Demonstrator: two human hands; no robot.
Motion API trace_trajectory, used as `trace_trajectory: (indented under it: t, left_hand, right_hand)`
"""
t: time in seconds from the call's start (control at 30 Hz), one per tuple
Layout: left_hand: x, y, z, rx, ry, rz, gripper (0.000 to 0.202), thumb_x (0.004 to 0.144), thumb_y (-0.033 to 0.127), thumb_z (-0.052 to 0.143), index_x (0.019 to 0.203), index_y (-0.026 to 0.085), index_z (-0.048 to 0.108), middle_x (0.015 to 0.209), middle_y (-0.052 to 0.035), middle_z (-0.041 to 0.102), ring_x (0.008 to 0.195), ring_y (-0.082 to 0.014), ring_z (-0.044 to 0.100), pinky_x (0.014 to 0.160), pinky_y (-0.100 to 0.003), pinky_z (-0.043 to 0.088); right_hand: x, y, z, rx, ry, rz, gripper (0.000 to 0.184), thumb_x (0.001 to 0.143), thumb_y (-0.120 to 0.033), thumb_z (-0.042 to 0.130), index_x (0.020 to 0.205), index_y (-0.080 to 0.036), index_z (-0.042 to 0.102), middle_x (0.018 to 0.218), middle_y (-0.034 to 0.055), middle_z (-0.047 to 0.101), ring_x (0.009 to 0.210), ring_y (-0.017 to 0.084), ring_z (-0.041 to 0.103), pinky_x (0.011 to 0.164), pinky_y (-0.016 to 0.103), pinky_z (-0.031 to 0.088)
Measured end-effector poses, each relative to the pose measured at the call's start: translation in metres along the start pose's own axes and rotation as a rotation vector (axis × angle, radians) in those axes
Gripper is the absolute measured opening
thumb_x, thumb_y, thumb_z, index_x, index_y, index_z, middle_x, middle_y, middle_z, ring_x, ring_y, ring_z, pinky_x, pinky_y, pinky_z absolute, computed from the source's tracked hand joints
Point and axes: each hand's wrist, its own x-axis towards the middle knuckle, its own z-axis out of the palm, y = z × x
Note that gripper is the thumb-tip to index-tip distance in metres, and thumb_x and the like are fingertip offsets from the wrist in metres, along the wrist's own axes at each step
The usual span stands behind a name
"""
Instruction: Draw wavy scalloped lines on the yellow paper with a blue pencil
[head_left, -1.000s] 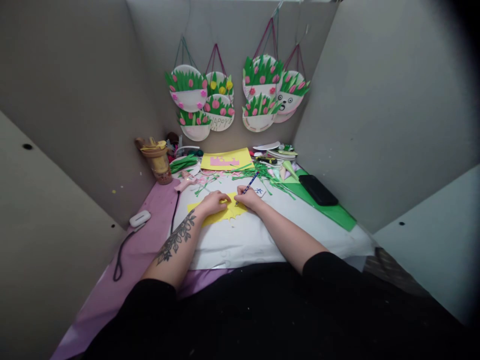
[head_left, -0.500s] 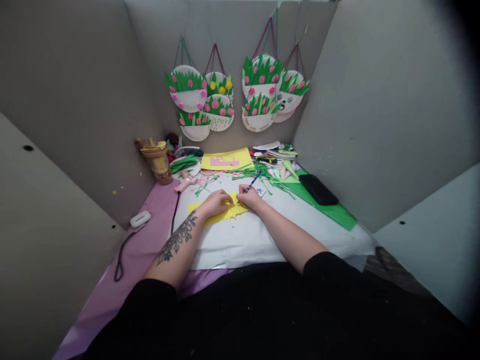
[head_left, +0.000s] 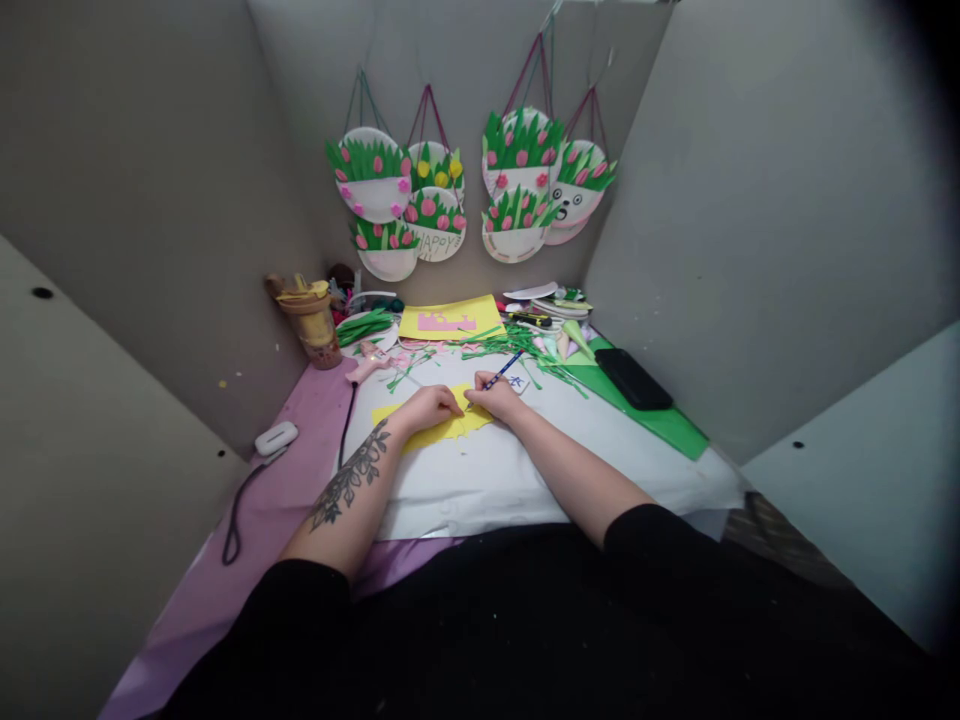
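A jagged-edged piece of yellow paper lies on the white sheet in the middle of the table. My left hand rests on the yellow paper with its fingers curled together, pressing it down. My right hand is closed round a blue pencil, whose tip touches the yellow paper right beside my left fingertips. The pencil slants up and to the right.
A pink glue gun with a black cable, a brown jar, a yellow sheet with pink shapes, green paper strips, a black case on green paper and a white charger surround the work. Decorated paper plates hang on the back wall.
The pencil tip has shifted slightly over the yellow paper, toward my left fingertips. My left hand stays on the paper. The view has moved a little.
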Motion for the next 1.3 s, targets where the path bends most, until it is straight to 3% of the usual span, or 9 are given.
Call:
trace_trajectory:
  t: [1.3]
  left_hand:
    - [-0.0001,0.0008,0.0004,0.005,0.004,0.032,0.035,0.071,0.004,0.051,0.091,0.019,0.075,0.095,-0.0042,0.066,0.084,-0.0134,0.061,0.083,-0.024,0.046]
  right_hand:
    - [0.0017,0.0022,-0.0021,-0.022,-0.011,-0.031,0.018,0.052,-0.021,0.051,0.051,-0.020,0.033,0.048,-0.0069,0.030,0.051,0.009,0.030,0.048,0.023,0.023]
